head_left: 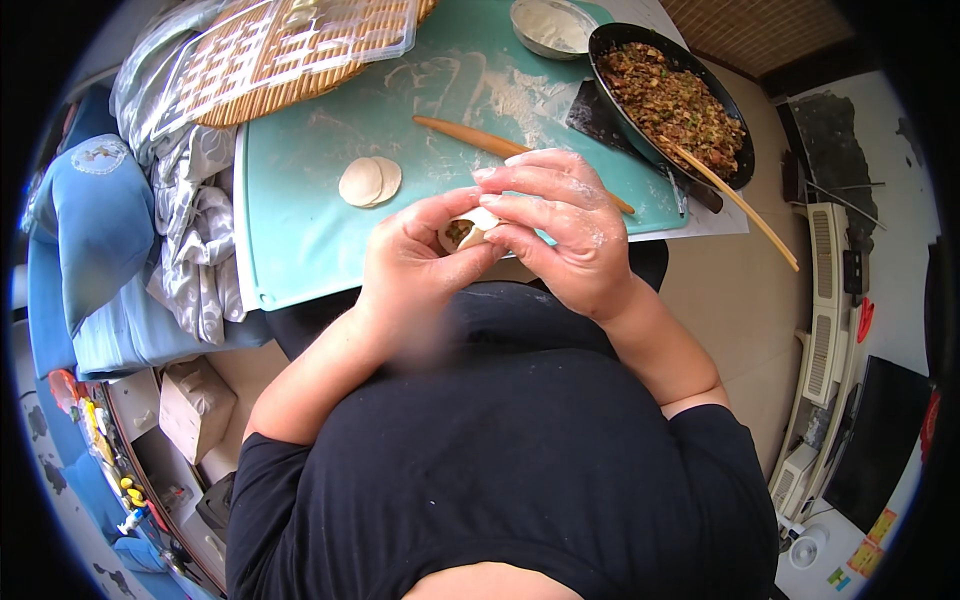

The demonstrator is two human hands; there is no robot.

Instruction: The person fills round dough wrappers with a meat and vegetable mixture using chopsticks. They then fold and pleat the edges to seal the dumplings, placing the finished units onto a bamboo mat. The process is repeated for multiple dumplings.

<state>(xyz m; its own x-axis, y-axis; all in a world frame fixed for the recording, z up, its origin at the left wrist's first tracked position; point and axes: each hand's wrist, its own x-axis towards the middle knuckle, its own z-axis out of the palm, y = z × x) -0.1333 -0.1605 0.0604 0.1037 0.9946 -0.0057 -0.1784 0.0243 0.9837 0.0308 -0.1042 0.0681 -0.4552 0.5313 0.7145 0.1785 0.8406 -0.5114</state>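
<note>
- Head camera, worn, looks steeply down over the wearer's chest at both hands (500,240), close below the lens.
- It faces forward across a teal mat (330,190) toward a dark pan (670,95).
- Fisheye view bends edges; floor and furniture curve round the rim.

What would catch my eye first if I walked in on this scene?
Probably the two floury hands at the centre: the left hand and right hand pinch a half-folded dumpling with filling showing. Beyond them lies a teal mat with two round wrappers and a rolling pin. At upper right sits a black pan of chopped filling.
</note>
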